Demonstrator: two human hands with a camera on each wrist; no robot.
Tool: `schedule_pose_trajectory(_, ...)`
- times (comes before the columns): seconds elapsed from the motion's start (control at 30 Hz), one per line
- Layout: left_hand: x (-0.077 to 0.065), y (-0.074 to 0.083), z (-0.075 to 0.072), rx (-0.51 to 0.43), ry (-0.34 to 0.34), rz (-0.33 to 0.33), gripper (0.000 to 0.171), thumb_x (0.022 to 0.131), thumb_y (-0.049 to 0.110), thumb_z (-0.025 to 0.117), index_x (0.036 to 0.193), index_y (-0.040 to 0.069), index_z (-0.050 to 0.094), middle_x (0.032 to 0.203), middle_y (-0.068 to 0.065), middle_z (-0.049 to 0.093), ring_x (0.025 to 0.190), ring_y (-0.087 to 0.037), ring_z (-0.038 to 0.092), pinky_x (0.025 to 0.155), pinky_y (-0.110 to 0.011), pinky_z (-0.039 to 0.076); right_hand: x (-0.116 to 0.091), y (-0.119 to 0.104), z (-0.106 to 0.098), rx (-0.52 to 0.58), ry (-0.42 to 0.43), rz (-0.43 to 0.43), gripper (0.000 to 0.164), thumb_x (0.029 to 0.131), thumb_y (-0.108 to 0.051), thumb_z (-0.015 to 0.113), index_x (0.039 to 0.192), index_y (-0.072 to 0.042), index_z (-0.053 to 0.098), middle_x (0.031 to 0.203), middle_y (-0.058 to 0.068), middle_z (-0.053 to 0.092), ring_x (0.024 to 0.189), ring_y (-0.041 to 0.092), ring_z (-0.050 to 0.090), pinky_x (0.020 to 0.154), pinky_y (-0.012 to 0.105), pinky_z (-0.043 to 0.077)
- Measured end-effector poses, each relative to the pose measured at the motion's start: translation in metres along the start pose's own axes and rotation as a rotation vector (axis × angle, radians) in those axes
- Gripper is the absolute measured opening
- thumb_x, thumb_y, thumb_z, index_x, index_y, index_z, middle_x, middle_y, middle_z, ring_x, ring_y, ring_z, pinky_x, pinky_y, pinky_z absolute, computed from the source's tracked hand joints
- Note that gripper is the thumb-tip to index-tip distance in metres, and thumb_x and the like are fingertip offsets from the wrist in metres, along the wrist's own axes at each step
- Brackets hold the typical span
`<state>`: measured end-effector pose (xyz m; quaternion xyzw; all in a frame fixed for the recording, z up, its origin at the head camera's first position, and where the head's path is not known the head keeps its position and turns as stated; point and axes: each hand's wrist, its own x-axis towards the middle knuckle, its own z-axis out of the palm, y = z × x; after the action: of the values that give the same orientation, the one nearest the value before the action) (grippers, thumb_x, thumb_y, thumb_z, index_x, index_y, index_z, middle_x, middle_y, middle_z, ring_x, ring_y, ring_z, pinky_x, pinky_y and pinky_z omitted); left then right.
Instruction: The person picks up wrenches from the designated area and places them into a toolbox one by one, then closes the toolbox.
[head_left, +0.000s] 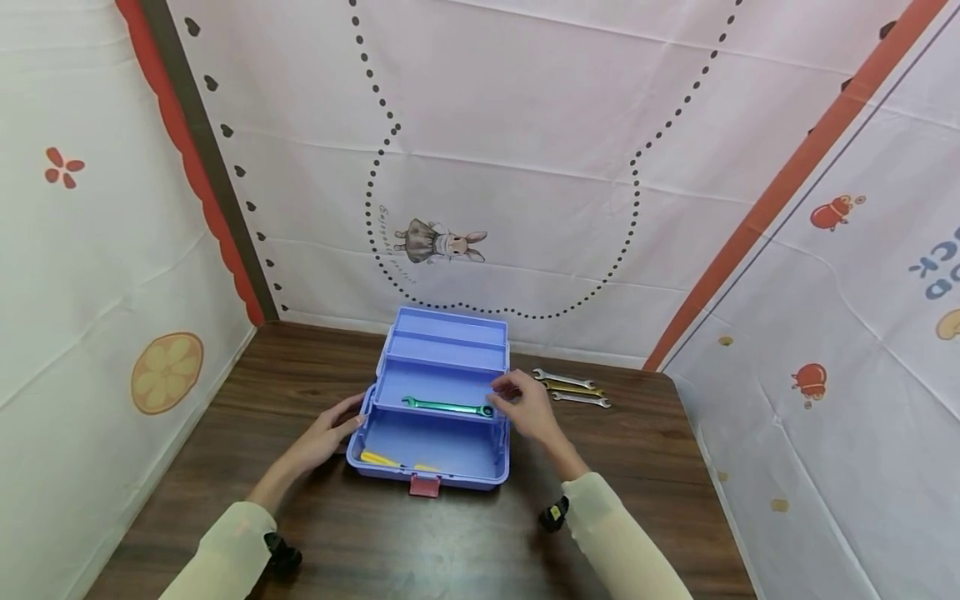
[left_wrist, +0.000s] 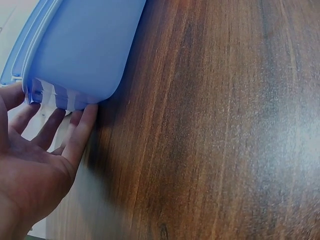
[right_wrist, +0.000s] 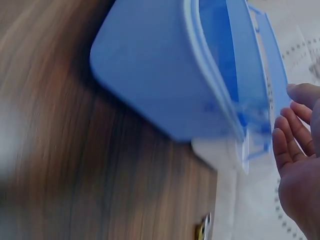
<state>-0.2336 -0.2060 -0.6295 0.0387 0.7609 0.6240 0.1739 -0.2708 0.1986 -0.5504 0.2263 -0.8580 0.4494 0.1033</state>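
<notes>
A blue toolbox stands open on the table with its tiers spread back. My left hand holds its left side, thumb over the rim and fingers against the outer wall. A green wrench lies lengthwise along the front edge of the middle tray, its ring end to the right. Just above that end is my right hand, fingers loosely bent and nothing seen between them. In the right wrist view the right hand hovers beside the upper trays.
Two yellow-handled tools, one a yellow handle, lie in the bottom compartment. Right of the box are two silver wrenches, one a silver wrench, and a gold wrench. A red latch hangs at the front. Printed cloth walls surround the table.
</notes>
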Motion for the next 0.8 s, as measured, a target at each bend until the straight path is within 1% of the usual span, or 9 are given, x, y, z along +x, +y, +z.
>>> schedule_pose_trajectory(0.1,0.0,0.0,0.0,-0.005,-0.005,0.006,0.063,0.113,0.036,0.052,0.168,0.014,0.029,0.168,-0.025,0.028,0.14,-0.047,0.047,0.095,-0.052,0.059,-0.004,0.011,-0.015,0.004,0.032,0.035,0.019,0.09,-0.001,0.084,0.106,0.003,0.074,0.097,0.01,0.073,0.085,0.022,0.069,0.078,0.039,0.062)
schedule_pose_trajectory(0.13,0.0,0.0,-0.001,-0.013,0.001,-0.001,0.063,0.113,0.036,0.053,0.168,0.016,0.03,0.168,-0.023,0.029,0.14,-0.046,0.047,0.095,-0.052,0.059,-0.005,0.015,-0.02,0.001,0.039,0.039,0.019,0.089,0.0,0.083,0.106,0.004,0.074,0.097,0.011,0.073,0.085,0.022,0.069,0.077,0.04,0.062)
schedule_pose_trajectory(0.27,0.0,-0.001,-0.001,-0.016,-0.004,0.012,0.066,0.112,0.038,0.054,0.168,0.013,0.029,0.168,-0.025,0.028,0.14,-0.046,0.048,0.095,-0.051,0.06,-0.009,0.032,-0.04,-0.015,0.052,0.079,0.02,0.09,0.001,0.082,0.107,0.005,0.074,0.1,0.014,0.073,0.089,0.028,0.07,0.081,0.047,0.062)
schedule_pose_trajectory(0.37,0.001,-0.002,-0.001,-0.018,-0.005,0.009,0.067,0.112,0.039,0.055,0.168,0.013,0.029,0.169,-0.026,0.027,0.139,-0.046,0.049,0.094,-0.051,0.06,-0.014,0.046,-0.053,-0.05,0.059,0.118,0.021,0.091,-0.001,0.082,0.109,0.004,0.073,0.103,0.015,0.073,0.094,0.031,0.07,0.083,0.052,0.061)
schedule_pose_trajectory(0.5,0.002,-0.003,0.001,-0.017,-0.007,0.005,0.068,0.112,0.042,0.055,0.168,0.015,0.029,0.169,-0.026,0.027,0.139,-0.046,0.05,0.094,-0.051,0.06,-0.023,0.066,-0.07,-0.113,0.082,0.166,0.024,0.089,0.001,0.083,0.111,0.006,0.073,0.106,0.017,0.072,0.098,0.035,0.07,0.086,0.053,0.06)
schedule_pose_trajectory(0.63,0.003,-0.003,0.001,-0.028,-0.011,0.007,0.068,0.111,0.042,0.055,0.168,0.015,0.029,0.169,-0.026,0.028,0.138,-0.045,0.051,0.093,-0.05,0.06,-0.029,0.083,-0.082,-0.188,0.112,0.199,0.027,0.087,0.002,0.085,0.11,0.007,0.074,0.105,0.018,0.072,0.099,0.037,0.069,0.086,0.054,0.058)
schedule_pose_trajectory(0.8,0.003,-0.003,-0.002,-0.02,-0.002,0.006,0.067,0.112,0.04,0.055,0.168,0.015,0.029,0.169,-0.026,0.028,0.138,-0.046,0.051,0.093,-0.051,0.061,-0.034,0.1,-0.089,-0.226,0.117,0.265,0.027,0.087,-0.002,0.085,0.111,0.005,0.074,0.108,0.02,0.072,0.102,0.037,0.068,0.09,0.054,0.056)
